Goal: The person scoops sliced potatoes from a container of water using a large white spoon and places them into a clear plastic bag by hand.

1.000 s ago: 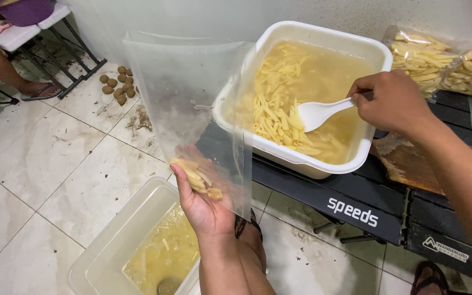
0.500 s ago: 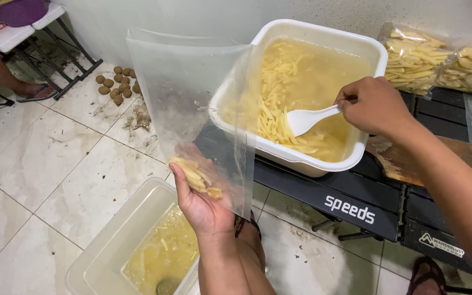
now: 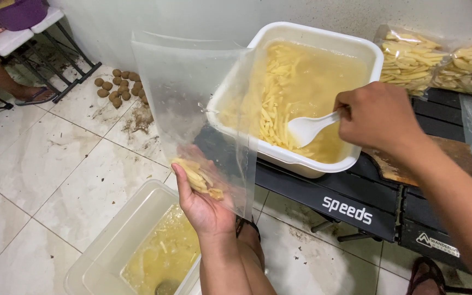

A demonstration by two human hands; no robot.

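My left hand (image 3: pixel 203 205) holds a clear plastic bag (image 3: pixel 192 104) upright from below, with a few pale potato sticks (image 3: pixel 195 176) lying at its bottom. My right hand (image 3: pixel 381 117) grips a white plastic spoon (image 3: pixel 308 127), its bowl dipped among potato sticks in the yellowish water of a white rectangular tub (image 3: pixel 279 33). The tub sits on a black folding table (image 3: pixel 350 205). The bag's mouth stands just left of the tub.
A clear tub (image 3: pixel 110 246) with yellowish liquid sits on the tiled floor below my left hand. Filled bags of potato sticks (image 3: pixel 411 54) lie at the back right. Small brown potatoes (image 3: pixel 118 87) lie on the floor. Another person's foot (image 3: pixel 34 95) is at far left.
My right hand has moved the spoon leftward and a bit lower in the white tub. The bag in my left hand has stayed in place.
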